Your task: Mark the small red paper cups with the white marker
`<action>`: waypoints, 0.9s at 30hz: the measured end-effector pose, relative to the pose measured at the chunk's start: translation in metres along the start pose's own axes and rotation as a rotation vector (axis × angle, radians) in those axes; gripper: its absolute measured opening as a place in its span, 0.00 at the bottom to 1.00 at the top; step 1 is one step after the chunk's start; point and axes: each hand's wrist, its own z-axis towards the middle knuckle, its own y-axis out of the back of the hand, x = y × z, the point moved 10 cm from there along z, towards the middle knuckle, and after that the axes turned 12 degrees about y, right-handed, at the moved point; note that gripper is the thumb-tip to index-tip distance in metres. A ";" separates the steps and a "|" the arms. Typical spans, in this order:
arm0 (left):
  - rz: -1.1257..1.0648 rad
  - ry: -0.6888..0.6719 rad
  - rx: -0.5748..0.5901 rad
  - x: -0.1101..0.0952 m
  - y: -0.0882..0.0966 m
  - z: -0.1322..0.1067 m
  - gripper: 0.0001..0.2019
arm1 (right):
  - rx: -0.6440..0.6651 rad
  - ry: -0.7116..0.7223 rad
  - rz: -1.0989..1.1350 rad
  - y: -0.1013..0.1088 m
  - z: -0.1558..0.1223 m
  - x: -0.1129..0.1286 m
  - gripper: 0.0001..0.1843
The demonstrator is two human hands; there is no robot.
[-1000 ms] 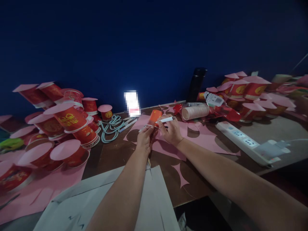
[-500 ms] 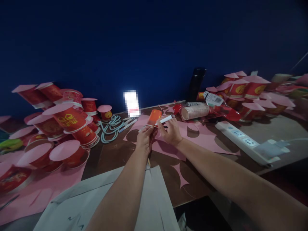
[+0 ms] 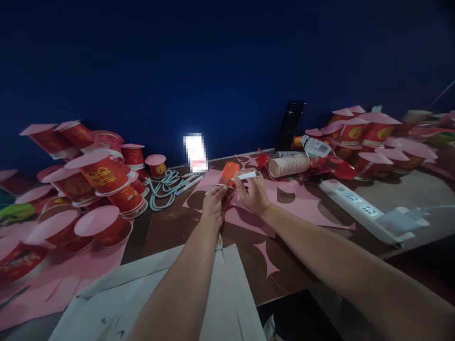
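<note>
Comparing with half a second ago: the white pen [image 3: 248, 175] now lies flatter in the right hand [image 3: 255, 193], its dark-capped rear end slightly lower, close to the slant it had a second ago. The left hand [image 3: 214, 203] shows no clear shift; its fingers remain clamped on the orange cup [image 3: 230, 171] near the rim, the cup tilted with its base pointing away from the person.

Hands: side by side, very near each other. Right-hand fingers closed around the pen, front end turned toward the cup. Whether the tip touches the cup cannot be told; fingers and low light obscure it.

Reading (judgement): a small change of pen angle against a steadily held cup, so work on the cup seems under way, with neither item released.

Surroundings: a cut-out pink sheet [image 3: 304, 204] lies on the table [image 3: 170, 232] beneath and beyond the hands. Just right of the right hand, a stack of paper cups [image 3: 288, 166]; farther right, a power strip [image 3: 362, 208]. Well left of the left hand, piled red cups [image 3: 97, 175] with pink discs.
</note>
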 end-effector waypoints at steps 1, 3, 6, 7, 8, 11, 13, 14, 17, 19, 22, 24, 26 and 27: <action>-0.001 -0.001 -0.003 0.000 0.000 0.000 0.07 | 0.001 0.003 -0.003 0.000 0.000 0.000 0.09; -0.005 -0.001 -0.006 0.000 0.001 0.000 0.06 | 0.005 0.013 -0.006 0.000 0.001 0.001 0.08; -0.012 -0.002 0.001 0.001 0.001 0.000 0.06 | 0.001 0.029 -0.012 0.001 0.002 0.003 0.08; -0.013 -0.001 0.006 0.001 0.000 0.000 0.06 | -0.005 0.033 -0.019 0.001 0.002 0.004 0.07; -0.013 0.000 0.009 0.001 0.000 0.000 0.06 | -0.011 0.035 -0.026 0.002 0.002 0.004 0.07; -0.012 0.004 0.009 0.000 -0.001 0.000 0.06 | -0.017 0.028 -0.039 0.002 0.001 0.003 0.06; -0.007 0.006 0.006 0.000 -0.001 0.000 0.06 | -0.008 0.016 -0.038 0.001 0.001 0.002 0.06; -0.006 0.006 0.004 0.000 -0.001 0.000 0.06 | -0.004 0.013 -0.038 0.000 0.001 0.002 0.07; -0.009 0.000 0.008 0.000 -0.001 0.000 0.05 | -0.007 0.021 -0.036 0.001 0.001 0.002 0.07; -0.006 0.001 0.005 0.000 -0.001 0.000 0.05 | -0.006 0.023 -0.028 0.001 0.001 0.002 0.07; 0.003 0.003 -0.007 0.000 0.001 0.001 0.06 | 0.025 0.012 -0.024 -0.001 0.000 0.002 0.08; 0.004 0.000 -0.015 0.000 0.002 0.001 0.07 | 0.042 0.008 -0.024 -0.003 0.000 0.002 0.09; 0.003 -0.003 -0.018 0.001 0.003 0.002 0.07 | 0.047 0.012 -0.014 -0.005 -0.001 0.004 0.10; 0.002 -0.003 -0.018 0.001 0.004 0.003 0.07 | 0.048 0.017 -0.007 -0.005 -0.001 0.005 0.10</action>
